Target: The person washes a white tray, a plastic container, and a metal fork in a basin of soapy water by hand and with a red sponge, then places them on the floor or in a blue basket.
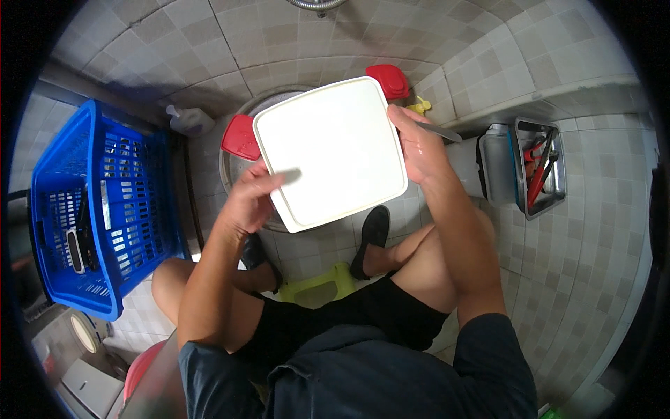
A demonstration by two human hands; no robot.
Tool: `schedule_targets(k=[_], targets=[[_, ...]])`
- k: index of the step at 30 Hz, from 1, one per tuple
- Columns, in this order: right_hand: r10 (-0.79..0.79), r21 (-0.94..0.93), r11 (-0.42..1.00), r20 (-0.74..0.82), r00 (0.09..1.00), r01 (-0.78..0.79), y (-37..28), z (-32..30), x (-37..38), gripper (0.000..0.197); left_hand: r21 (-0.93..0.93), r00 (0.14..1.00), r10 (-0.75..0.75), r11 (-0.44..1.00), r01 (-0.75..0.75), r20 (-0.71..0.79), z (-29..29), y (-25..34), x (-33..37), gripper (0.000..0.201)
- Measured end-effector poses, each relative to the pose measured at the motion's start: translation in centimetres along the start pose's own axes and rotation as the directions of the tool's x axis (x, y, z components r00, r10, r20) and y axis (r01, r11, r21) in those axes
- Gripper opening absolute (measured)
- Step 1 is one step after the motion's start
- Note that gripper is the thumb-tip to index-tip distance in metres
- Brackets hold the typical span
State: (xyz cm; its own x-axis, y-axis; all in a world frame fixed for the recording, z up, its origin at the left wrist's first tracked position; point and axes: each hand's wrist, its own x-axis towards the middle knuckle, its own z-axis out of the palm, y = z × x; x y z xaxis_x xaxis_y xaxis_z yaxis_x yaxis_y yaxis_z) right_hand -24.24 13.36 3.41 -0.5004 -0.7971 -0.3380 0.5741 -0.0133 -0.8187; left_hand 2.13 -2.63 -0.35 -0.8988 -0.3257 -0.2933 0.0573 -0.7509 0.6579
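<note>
A white, nearly square plastic lid or board [335, 146] with rounded corners is held up in front of me, tilted slightly. The near-left edge is gripped by my left hand [250, 199], its thumb over the top face. My right hand [422, 153] holds the right edge, fingers partly hidden behind it. A flat grey strip like a knife blade [440, 131] juts out beside the right hand; whether I hold it, I cannot tell. Below the white piece is a round greyish basin [227, 173], mostly hidden. One red piece [241, 137] shows at its left and another red piece [388, 82] beyond it.
A blue plastic basket [112, 209] stands at the left, beside a white bottle [190, 121]. At the right is a metal tray [537, 209] with red-handled tools. A small yellow item [420, 105] lies by the wall. A green stool [317, 286] is beneath me.
</note>
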Motion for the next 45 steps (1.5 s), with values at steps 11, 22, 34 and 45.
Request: schedule_targets(k=[11,22,34,45], targets=[[-0.490,-0.384,0.796,0.043,0.871,0.467,-1.5,0.9,-2.0,0.041,-0.188,0.975,0.043,0.979,-0.085,-0.219,0.4,-0.4,-0.5,0.036],[-0.286,-0.497,0.770,0.292,0.913,0.400,1.7,5.9,-6.4,0.019,-0.251,0.927,0.056,0.955,-0.158,-0.370,0.7,-0.4,-0.1,0.036],[-0.445,-0.563,0.684,0.183,0.877,0.464,2.1,6.4,-5.9,0.019,-0.241,0.935,0.002,0.966,-0.094,-0.354,1.7,0.6,-0.2,0.040],[-0.328,-0.574,0.743,0.138,0.935,0.345,2.4,6.3,-5.5,0.018,-0.265,0.951,0.000,0.960,-0.086,-0.310,0.8,-0.5,0.4,0.047]])
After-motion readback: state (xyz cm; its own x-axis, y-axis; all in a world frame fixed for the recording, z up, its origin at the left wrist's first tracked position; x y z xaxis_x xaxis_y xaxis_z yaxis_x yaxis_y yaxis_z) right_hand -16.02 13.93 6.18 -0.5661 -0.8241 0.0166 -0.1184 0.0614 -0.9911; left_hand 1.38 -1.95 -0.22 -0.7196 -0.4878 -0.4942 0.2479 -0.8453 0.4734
